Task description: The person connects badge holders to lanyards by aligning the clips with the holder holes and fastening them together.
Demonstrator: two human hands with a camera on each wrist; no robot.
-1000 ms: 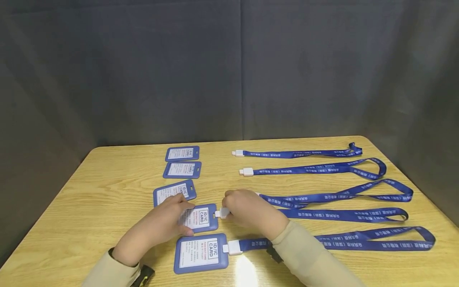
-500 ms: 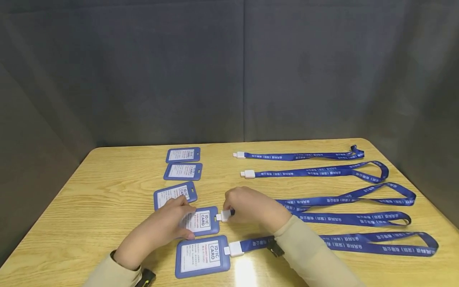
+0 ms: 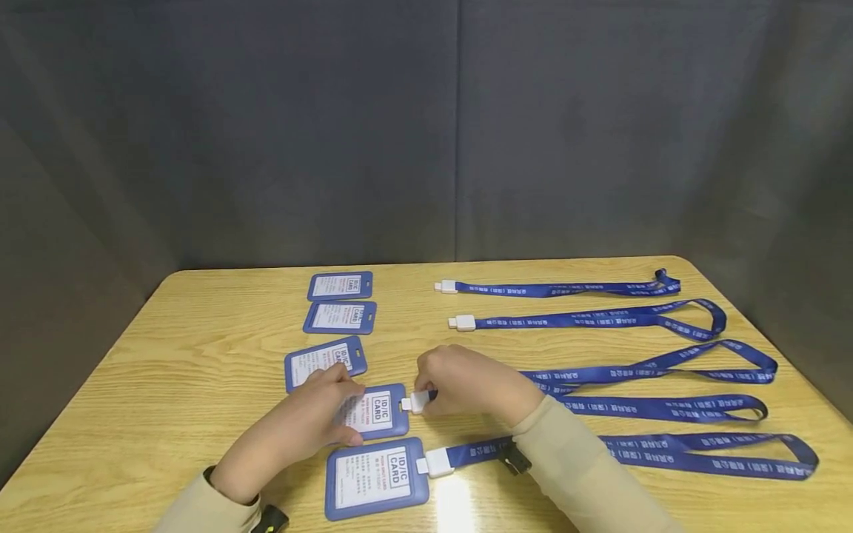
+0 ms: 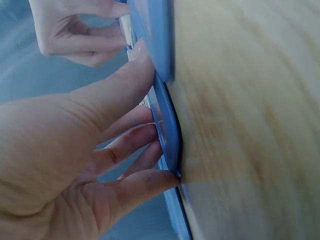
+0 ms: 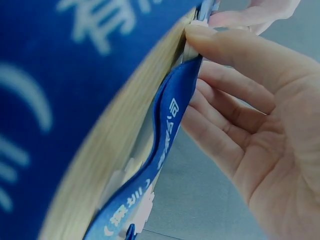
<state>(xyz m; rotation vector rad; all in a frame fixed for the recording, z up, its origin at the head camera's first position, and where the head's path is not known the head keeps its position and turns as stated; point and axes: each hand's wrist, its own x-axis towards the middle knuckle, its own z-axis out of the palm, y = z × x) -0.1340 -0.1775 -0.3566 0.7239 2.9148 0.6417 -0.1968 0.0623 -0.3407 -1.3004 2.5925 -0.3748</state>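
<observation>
**On the wooden table (image 3: 200,333), a card holder (image 3: 380,411) and a white clip (image 3: 418,402) gripped end to end**

Toward the near side of the table, second in the left-hand column, the blue card holder is held flat by the left hand (image 3: 313,411), its long edges pinched between thumb and fingers. At the holder's slotted end, the white clip is pinched by the thumb and fingers of the right hand (image 3: 473,385); whether the clip has been passed through the slot cannot be told. Just beside, the nearest card holder (image 3: 376,479) is met at its slot by another clip (image 3: 436,463), by which a blue lanyard (image 3: 486,449) is ended. Farther back, three more card holders (image 3: 340,317) are laid out. On the right, four further lanyards (image 3: 573,320) are stretched in rows, partly hidden by the right hand. Behind the table, a dark cloth (image 3: 300,133) is hung.
</observation>
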